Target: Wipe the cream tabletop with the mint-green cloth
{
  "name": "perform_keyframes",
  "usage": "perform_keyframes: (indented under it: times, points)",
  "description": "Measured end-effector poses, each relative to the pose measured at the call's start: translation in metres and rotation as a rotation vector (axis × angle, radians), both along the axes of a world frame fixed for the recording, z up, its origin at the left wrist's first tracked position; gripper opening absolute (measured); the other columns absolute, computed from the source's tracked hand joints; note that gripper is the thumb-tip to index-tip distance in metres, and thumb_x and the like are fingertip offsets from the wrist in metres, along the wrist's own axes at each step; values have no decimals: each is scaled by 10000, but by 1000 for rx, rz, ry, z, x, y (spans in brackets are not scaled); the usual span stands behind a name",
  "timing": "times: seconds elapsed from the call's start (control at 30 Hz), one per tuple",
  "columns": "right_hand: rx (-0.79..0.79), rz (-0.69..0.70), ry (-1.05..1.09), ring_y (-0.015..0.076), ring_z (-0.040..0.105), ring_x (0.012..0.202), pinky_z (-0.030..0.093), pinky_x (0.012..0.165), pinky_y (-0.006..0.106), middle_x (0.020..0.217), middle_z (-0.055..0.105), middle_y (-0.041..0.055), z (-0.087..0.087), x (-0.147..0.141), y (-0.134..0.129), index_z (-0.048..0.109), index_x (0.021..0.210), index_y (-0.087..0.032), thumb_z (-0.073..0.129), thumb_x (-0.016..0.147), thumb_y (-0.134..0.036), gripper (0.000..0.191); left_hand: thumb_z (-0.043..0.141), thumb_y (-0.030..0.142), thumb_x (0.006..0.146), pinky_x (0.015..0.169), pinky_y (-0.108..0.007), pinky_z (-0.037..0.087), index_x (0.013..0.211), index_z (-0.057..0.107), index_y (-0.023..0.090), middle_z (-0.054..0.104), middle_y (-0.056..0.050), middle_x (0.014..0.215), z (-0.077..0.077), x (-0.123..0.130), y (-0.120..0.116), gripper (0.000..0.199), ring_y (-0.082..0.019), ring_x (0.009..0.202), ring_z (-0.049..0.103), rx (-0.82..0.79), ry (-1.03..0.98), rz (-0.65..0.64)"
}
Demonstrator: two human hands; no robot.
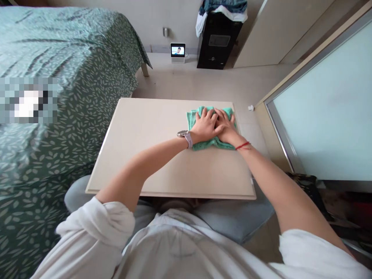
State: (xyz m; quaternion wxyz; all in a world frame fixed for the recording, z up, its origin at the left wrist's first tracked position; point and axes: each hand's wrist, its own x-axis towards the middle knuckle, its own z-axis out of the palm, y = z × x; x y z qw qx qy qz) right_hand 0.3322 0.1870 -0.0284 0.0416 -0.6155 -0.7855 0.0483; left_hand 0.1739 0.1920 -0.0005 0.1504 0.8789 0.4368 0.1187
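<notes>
A green cloth (pixel 203 145) lies bunched and partly folded at the far right corner of a cream tabletop (pixel 151 131). My left hand (pixel 205 124) rests palm down on it, fingers spread, with a watch at the wrist. Beside it, my right hand (pixel 228 128) also presses flat on the cloth, a red string round its wrist. The two hands touch, the left thumb lying over part of the right hand. Both are open, and neither grips the cloth. What lies beneath the palms is hidden.
A bed with a green leaf-patterned sheet (pixel 95 77) stands along the left. Beyond the table, a small screen device (pixel 178 52) and a black cabinet (pixel 216 42) topped with clothes stand by the wall. A frosted panel (pixel 328 100) is at right; crumpled white scrap (pixel 251 108) lies on the floor.
</notes>
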Motion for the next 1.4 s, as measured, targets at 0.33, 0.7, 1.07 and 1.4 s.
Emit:
perform_keyframes:
  times: [0.33,0.7,1.07,1.4]
  points:
    - [4,-40,127,416,345,1724,233,1372,795,1871,423,162,11,1,77,533,1746,-261,349,1203,-330,577,412,472,1163,1368,-675,284,1682,558,179,525,-197,1750,2,8,77,614,-396,1618,435,32,2,55]
    - [30,-75,36,470,274,1747,283,1335,846,1915,315,184,5,-2,11,468,1789,-231,496,1131,-403,681,489,516,1140,1404,-707,218,1722,518,126,409,-226,1840,-3,-1,28,702,-442,1755,274,29,23,-71]
    - [45,-198,-15,481,296,1750,497,1251,775,1893,349,208,-9,16,-199,427,1816,-220,476,1080,-383,755,512,665,1103,1325,-846,307,1676,553,48,404,-326,1810,-11,14,-144,843,-561,1726,301,63,6,-300]
    - [109,-287,18,497,563,1560,593,1167,730,1810,465,202,-29,24,-255,283,1876,-345,474,1092,-377,808,473,719,1108,1288,-818,416,1590,642,74,498,-302,1756,-12,24,-167,822,-542,1692,377,91,16,-515]
